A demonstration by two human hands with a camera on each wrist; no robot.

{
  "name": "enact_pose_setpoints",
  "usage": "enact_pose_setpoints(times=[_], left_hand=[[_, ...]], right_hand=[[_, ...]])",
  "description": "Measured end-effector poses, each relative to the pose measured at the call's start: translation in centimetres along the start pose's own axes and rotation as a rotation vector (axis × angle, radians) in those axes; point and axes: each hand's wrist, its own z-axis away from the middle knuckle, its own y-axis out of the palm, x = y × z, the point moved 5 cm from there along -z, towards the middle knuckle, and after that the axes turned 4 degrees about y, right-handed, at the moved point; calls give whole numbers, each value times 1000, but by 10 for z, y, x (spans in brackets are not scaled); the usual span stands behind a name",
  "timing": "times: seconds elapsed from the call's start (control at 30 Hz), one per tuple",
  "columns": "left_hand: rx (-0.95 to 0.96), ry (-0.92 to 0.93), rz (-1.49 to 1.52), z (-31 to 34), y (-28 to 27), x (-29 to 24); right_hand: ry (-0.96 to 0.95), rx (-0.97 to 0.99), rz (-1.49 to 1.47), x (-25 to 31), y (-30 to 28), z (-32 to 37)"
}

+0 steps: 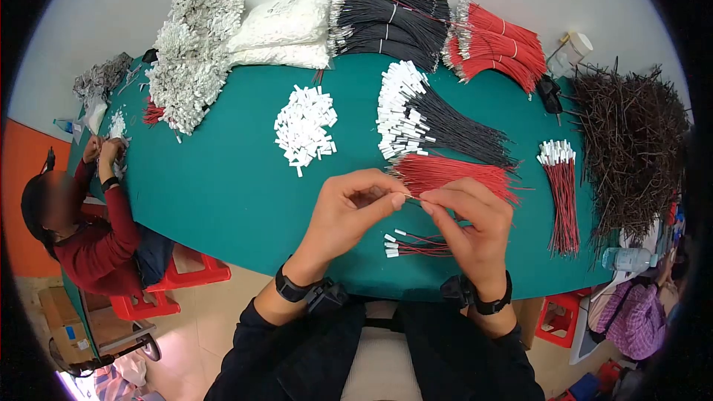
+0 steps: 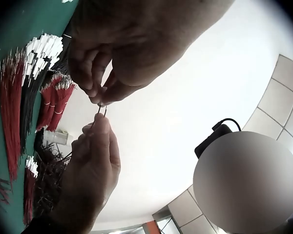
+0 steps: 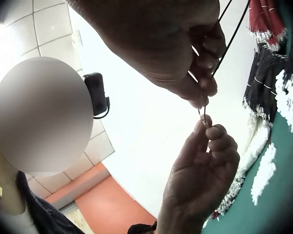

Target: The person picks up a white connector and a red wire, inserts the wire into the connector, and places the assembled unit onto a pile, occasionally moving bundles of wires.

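At the front of the green table (image 1: 223,208), my left hand (image 1: 349,212) and right hand (image 1: 471,223) meet fingertip to fingertip. Two thin wires (image 3: 230,43) run through the pinched fingers of my right hand, seen in the right wrist view. Their ends reach the fingertips of my left hand, which pinches a tiny pale piece (image 3: 205,123), mostly hidden. Below the hands lie several wires with white connector housings (image 1: 392,245). Just beyond are loose red wires (image 1: 445,173) and black wires (image 1: 464,130) with white housings at their ends. A heap of white housings (image 1: 305,126) lies left of these.
Bundled black wires (image 1: 394,18), bundled red wires (image 1: 497,44), white bags (image 1: 282,30) and a white heap (image 1: 193,52) line the back. Right stand a housed wire bundle (image 1: 564,200), dark tangled wires (image 1: 631,141) and a bottle (image 1: 627,259). Another person (image 1: 96,238) sits left.
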Motion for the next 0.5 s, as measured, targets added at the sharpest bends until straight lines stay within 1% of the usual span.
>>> enact_pose_setpoints(times=[0.07,0.4,0.5], left_hand=[[0,7,15,0,0,0],[-10,19,4,0,4,-3],[-26,-26,71,0,3,1]], right_hand=[[48,2,-34,-1,-1,0],[4,-52,8,-1,-2,3],[-8,-75,30,0,-4,4]])
